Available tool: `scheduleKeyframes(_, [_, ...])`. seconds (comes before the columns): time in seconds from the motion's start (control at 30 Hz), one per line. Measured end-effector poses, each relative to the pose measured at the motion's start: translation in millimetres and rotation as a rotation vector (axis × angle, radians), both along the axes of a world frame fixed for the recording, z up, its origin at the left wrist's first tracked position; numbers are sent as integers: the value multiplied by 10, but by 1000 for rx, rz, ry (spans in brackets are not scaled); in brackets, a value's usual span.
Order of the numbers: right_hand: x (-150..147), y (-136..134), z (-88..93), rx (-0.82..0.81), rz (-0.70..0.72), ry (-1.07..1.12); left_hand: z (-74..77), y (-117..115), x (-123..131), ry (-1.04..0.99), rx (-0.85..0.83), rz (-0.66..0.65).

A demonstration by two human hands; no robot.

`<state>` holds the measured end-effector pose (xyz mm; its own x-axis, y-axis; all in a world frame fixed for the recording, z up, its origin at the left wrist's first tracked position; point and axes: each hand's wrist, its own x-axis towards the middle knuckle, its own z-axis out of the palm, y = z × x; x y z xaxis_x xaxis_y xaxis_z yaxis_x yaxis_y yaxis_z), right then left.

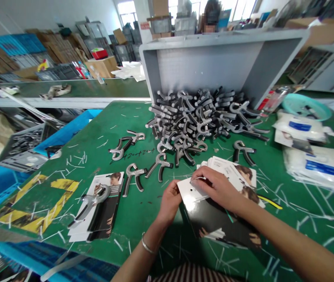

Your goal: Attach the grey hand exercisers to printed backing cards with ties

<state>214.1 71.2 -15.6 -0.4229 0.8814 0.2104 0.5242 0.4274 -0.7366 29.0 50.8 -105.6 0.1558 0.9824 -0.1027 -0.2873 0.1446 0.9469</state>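
Observation:
My left hand [171, 197] pinches the left edge of a printed card [194, 196] with small holes in its white part. Over that card, my right hand [214, 186] is closed with thumb and fingertips around a thin white cable tie [198, 179] near the holes. Other cards [231, 170] lie stacked beneath and behind the right hand. Several grey-and-black hand grips [159, 166] lie just beyond my hands, and one more hand grip [243, 152] sits to the right. A yellow tool handle [269, 201] sticks out from under the cards.
A tipped grey crate [202, 64] spills a heap of hand grips [193, 113]. Left, one hand grip [95, 199] rests on cards [108, 217]. White strips litter the green table [143, 219]. Plastic bags [316, 164] and a teal bowl [306, 106] stand right. A person [210, 17] is behind.

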Motion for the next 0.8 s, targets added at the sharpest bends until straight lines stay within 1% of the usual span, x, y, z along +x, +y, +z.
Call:
scheduleKeyframes(0.1, [30,-22,37,9,-54,93,-11,-98,-146,99,48,-49])
scheduleKeyframes(0.23, [31,-21,41,4,-58,88,44,-330,-388,306,153,-144])
scheduleKeyframes(0.27, [23,-14,36,3,-49,71,66,-373,-417,365,192,-141])
scheduleKeyframes(0.33, [-1,4,22,13,-30,33,102,-411,-408,432,253,-73])
scheduleKeyframes(0.4, [-33,18,12,35,-21,-11,118,-381,-316,364,241,33])
scheduleKeyframes(0.47, [-67,21,10,47,-42,-62,107,-303,-172,251,188,95])
scheduleKeyframes(0.53, [-100,10,18,44,-79,-114,78,-214,-26,167,133,94])
scheduleKeyframes(0.63, [-129,-17,34,45,-103,-171,33,-124,111,120,84,62])
scheduleKeyframes(0.7, [-126,-29,38,54,-97,-179,22,-106,131,96,61,53])
scheduleKeyframes(0.8, [-94,-30,26,71,-65,-142,34,-114,94,80,43,51])
